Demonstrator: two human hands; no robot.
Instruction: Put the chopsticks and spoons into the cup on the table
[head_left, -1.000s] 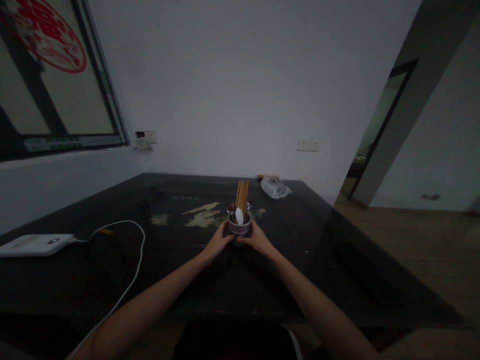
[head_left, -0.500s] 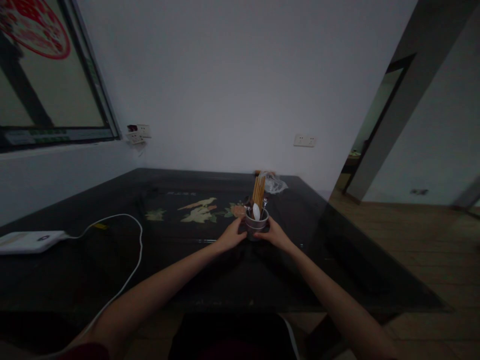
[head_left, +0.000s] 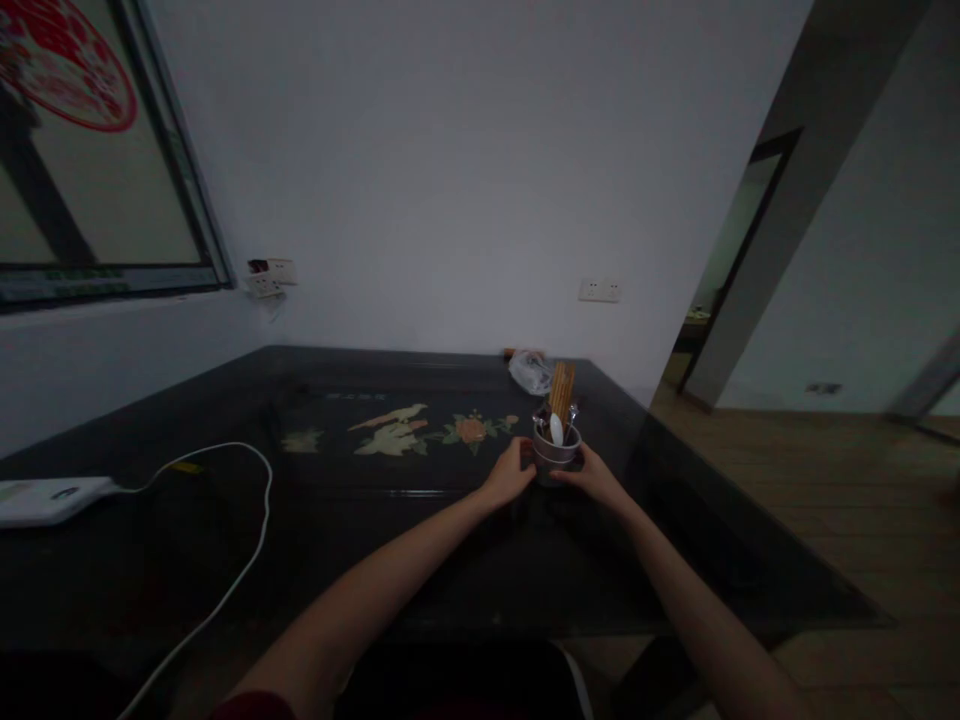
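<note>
A small grey utensil cup (head_left: 556,452) stands on the dark table (head_left: 390,540), right of its middle. Wooden chopsticks (head_left: 561,387), a white spoon (head_left: 556,429) and some metal cutlery stick up out of it. My left hand (head_left: 511,474) is wrapped against the cup's left side. My right hand (head_left: 595,477) is wrapped against its right side. Both hands grip the cup between them.
A white device (head_left: 46,497) with a white cable (head_left: 247,520) lies at the table's left. A crumpled plastic bag (head_left: 529,371) sits at the far edge near the wall. Painted birds and flowers (head_left: 409,432) decorate the tabletop. Wooden floor and a doorway lie to the right.
Both hands have slid the cup to the right across the table, from its middle toward the right side.
</note>
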